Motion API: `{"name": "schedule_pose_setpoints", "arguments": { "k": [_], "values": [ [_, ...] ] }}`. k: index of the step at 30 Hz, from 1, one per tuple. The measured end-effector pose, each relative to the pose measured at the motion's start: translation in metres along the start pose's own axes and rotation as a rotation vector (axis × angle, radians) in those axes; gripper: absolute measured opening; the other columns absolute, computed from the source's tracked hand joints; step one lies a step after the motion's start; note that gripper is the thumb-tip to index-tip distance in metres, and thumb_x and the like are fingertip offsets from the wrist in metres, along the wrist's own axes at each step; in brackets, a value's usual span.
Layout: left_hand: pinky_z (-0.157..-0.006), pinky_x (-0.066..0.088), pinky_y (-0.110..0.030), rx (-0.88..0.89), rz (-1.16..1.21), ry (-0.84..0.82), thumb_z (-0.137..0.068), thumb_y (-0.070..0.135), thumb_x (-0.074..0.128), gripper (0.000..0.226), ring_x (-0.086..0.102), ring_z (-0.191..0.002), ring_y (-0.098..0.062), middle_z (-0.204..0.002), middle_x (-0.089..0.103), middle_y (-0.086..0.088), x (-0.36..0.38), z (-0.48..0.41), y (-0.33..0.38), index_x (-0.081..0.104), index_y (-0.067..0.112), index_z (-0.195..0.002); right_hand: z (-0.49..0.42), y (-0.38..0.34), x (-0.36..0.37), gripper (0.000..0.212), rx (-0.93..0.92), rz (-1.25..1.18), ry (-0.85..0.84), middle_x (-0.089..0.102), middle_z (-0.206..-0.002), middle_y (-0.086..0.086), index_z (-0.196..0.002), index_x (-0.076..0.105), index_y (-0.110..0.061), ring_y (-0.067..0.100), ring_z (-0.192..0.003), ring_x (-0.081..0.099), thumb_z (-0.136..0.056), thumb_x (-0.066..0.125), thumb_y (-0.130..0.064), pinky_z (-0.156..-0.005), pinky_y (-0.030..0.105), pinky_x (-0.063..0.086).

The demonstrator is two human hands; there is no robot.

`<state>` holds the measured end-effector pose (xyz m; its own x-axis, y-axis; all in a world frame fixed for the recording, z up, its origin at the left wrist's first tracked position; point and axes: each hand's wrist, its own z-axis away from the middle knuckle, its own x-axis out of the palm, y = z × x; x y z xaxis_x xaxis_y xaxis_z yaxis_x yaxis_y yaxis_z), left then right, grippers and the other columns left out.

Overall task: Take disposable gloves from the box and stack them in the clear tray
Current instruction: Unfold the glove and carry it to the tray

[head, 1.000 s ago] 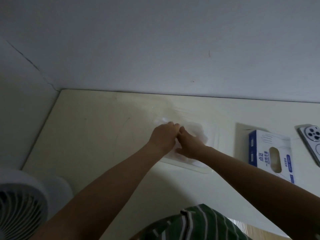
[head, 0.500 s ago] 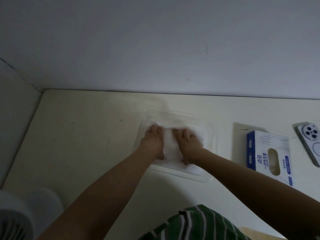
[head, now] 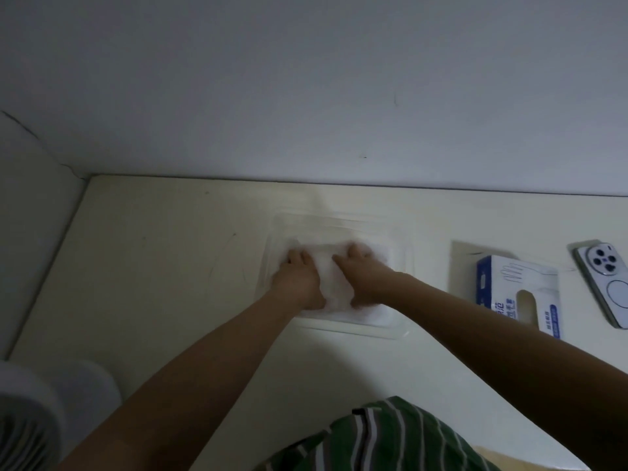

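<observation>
Left hand: I have the left hand (head: 299,279) palm down on the left part of the gloves (head: 334,285). Its fingers are stretched out flat, pressing and not gripping anything.
Right hand: the right hand (head: 361,276) is laid the same way on the right part of the pile, just beside the left one. The fingers look straight and hold nothing, though the picture is a little soft there.
Gloves: a thin white pile inside the tray (head: 402,329), showing between the two hands and around them.
Why flat palms: I judge that this filmy plastic puffs up and slides, so spread hands push it level and keep the stack inside the rim.
Tray: clear and shallow, in the middle of the table (head: 153,266) and near the wall, within easy reach of both arms.
Box: the glove box (head: 520,294) lies to the right of the tray and apart from it. Its opening faces up, so the right hand could reach the next glove.
Step in hand: I would say I am settling the stack, with more gloves to be fetched from the box.
Risk: lifting the palms quickly could drag the top sheet with them.
Other things: a phone (head: 608,283) beyond the box and a fan (head: 23,423) at the lower left.
</observation>
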<state>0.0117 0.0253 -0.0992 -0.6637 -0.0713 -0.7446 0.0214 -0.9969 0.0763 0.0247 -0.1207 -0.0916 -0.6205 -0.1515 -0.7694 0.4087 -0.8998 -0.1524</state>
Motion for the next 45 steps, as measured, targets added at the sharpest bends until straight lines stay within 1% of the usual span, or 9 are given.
{"name": "schedule_pose_setpoints", "arguments": {
  "k": [5, 11, 14, 20, 25, 30, 35, 42, 45],
  "values": [
    [-0.082, 0.046, -0.033, 0.055, -0.020, 0.301, -0.092, 0.028, 0.051, 0.029, 0.059, -0.104, -0.026, -0.116, 0.059, -0.008, -0.026, 0.022, 0.016, 0.061, 0.014, -0.116, 0.041, 0.012, -0.033, 0.034, -0.089, -0.294, 0.337, 0.063, -0.114, 0.002, -0.123, 0.062, -0.020, 0.018, -0.099, 0.062, -0.090, 0.064, -0.028, -0.088, 0.031, 0.050],
    [-0.068, 0.048, -0.031, 0.318, 0.264, 0.596, -0.094, 0.024, 0.049, 0.017, 0.060, -0.078, -0.018, -0.090, 0.066, 0.002, -0.051, 0.043, 0.093, 0.064, 0.020, -0.099, 0.096, 0.071, -0.039, 0.017, 0.058, -0.533, 0.694, 0.061, -0.072, -0.010, -0.098, 0.074, -0.017, 0.005, -0.062, 0.051, -0.089, 0.060, -0.014, -0.065, 0.026, 0.043],
    [-0.063, 0.038, -0.028, 0.462, 0.327, 0.542, -0.091, 0.025, 0.049, 0.015, 0.056, -0.073, -0.017, -0.084, 0.067, 0.004, -0.047, 0.049, 0.142, 0.063, 0.022, -0.097, 0.124, 0.115, -0.017, 0.017, 0.227, -0.559, 0.711, 0.058, -0.068, -0.009, -0.095, 0.074, -0.017, 0.006, -0.060, 0.049, -0.088, 0.059, -0.013, -0.063, 0.024, 0.037],
    [-0.069, 0.047, -0.030, 0.621, 0.287, 0.243, -0.091, 0.023, 0.053, 0.016, 0.063, -0.088, -0.024, -0.100, 0.069, -0.001, -0.011, 0.043, 0.220, 0.063, 0.020, -0.103, 0.174, 0.182, 0.054, 0.012, 0.521, -0.502, 0.451, 0.069, -0.095, 0.001, -0.096, 0.070, -0.017, 0.016, -0.080, 0.064, -0.089, 0.060, -0.015, -0.077, 0.033, 0.056],
    [-0.077, 0.049, -0.033, 0.648, 0.212, 0.085, -0.089, 0.025, 0.058, 0.019, 0.062, -0.094, -0.027, -0.104, 0.067, -0.005, 0.019, 0.031, 0.256, 0.059, 0.018, -0.107, 0.174, 0.190, 0.089, 0.028, 0.507, -0.227, 0.298, 0.043, -0.084, 0.001, -0.111, 0.053, -0.014, 0.021, -0.068, 0.052, -0.090, 0.059, -0.030, -0.058, 0.029, 0.042],
    [-0.067, 0.038, -0.031, 0.623, 0.163, 0.067, -0.087, 0.031, 0.060, 0.016, 0.052, -0.077, -0.022, -0.078, 0.051, 0.005, 0.035, 0.024, 0.274, 0.045, 0.026, -0.090, 0.160, 0.199, 0.105, 0.033, 0.562, -0.167, 0.291, 0.040, -0.090, 0.001, -0.109, 0.057, -0.013, 0.021, -0.068, 0.047, -0.081, 0.068, -0.029, -0.059, 0.030, 0.039],
    [-0.069, 0.039, -0.031, 0.551, 0.074, 0.090, -0.085, 0.036, 0.065, 0.037, 0.059, -0.091, -0.027, -0.100, 0.060, -0.004, 0.045, 0.017, 0.280, 0.049, 0.015, -0.111, 0.162, 0.211, 0.108, 0.018, 0.504, -0.281, 0.420, 0.040, -0.075, -0.004, -0.074, 0.056, -0.016, 0.018, -0.065, 0.049, -0.080, 0.067, -0.028, -0.058, 0.026, 0.037],
    [-0.068, 0.039, -0.032, 0.555, 0.101, 0.020, -0.084, 0.036, 0.067, 0.046, 0.061, -0.096, -0.030, -0.106, 0.060, -0.008, 0.042, 0.016, 0.280, 0.042, 0.010, -0.113, 0.186, 0.222, 0.082, 0.008, 0.215, -0.845, 0.835, 0.060, -0.096, 0.003, -0.084, 0.059, -0.011, 0.014, -0.084, 0.058, -0.089, 0.065, -0.010, -0.074, 0.020, 0.048],
    [-0.074, 0.043, -0.033, 0.564, 0.112, -0.071, -0.084, 0.033, 0.070, 0.053, 0.059, -0.102, -0.030, -0.113, 0.059, -0.010, 0.035, 0.016, 0.274, 0.042, 0.007, -0.121, 0.191, 0.217, 0.065, 0.015, 0.244, -1.140, 0.892, 0.062, -0.077, -0.001, -0.081, 0.055, -0.010, 0.014, -0.070, 0.057, -0.097, 0.053, -0.011, -0.066, 0.024, 0.047]
  ]
}}
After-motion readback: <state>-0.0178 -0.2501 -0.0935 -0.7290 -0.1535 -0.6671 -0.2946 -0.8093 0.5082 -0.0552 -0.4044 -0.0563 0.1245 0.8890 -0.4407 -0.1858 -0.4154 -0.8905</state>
